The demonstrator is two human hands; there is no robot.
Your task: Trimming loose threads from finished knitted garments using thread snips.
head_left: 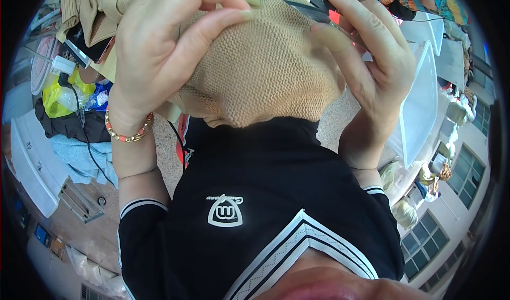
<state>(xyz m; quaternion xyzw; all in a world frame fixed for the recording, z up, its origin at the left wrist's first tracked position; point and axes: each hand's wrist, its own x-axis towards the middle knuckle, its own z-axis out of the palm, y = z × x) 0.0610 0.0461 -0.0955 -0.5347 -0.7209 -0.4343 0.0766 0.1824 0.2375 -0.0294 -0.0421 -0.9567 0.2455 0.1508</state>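
Observation:
A beige knitted fabric (260,66) lies draped over my lap and fills the upper middle of the head view. Over its left part, my left hand (159,45) is closed in a pinch, thumb and forefinger tips almost meeting. Whatever is between those tips is too small and blurred to make out. On the other side my right hand (372,45) grips a small pair of scissors (311,12) with dark blades and a red part. The blades point left, toward the pinching fingers, just above the knit. Part of the scissors is hidden behind my right fingers.
More beige knitwear (101,5) is heaped at the far left, beside a white plug adapter (62,65) with a black cable. Below sit a yellow plastic bag (64,99) and a light blue cloth (85,154). A white plastic bin (417,109) stands at the right.

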